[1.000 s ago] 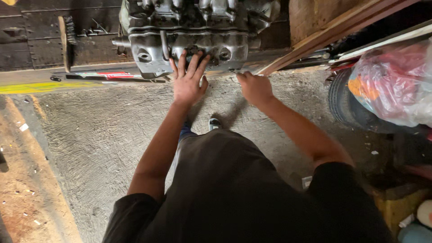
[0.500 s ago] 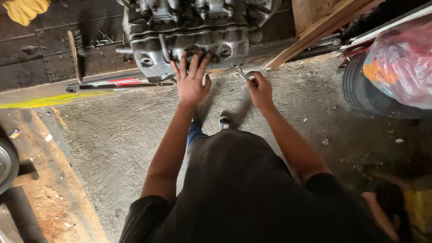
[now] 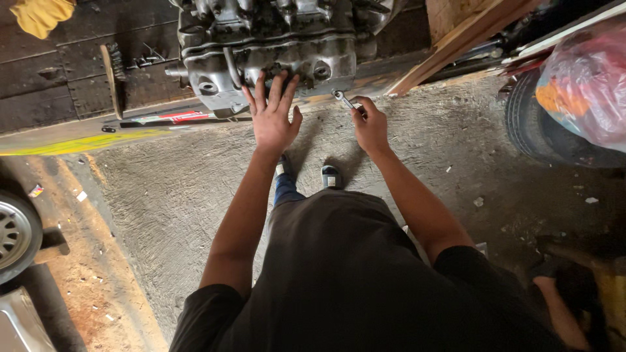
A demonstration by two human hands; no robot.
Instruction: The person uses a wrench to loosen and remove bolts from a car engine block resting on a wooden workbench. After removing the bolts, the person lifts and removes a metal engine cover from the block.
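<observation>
The light is soft and a bit dim. It falls brightest on the rough grey concrete floor (image 3: 163,189) in the middle. The dark wooden boards (image 3: 45,78) at the top left stay in gloom. Each arm throws a soft dark shadow on the floor, running up toward the grey metal engine block (image 3: 274,45), which shines a little. The pink plastic bag (image 3: 587,85) looks blurry. The edges bend and stretch, and the corners are dark.
</observation>
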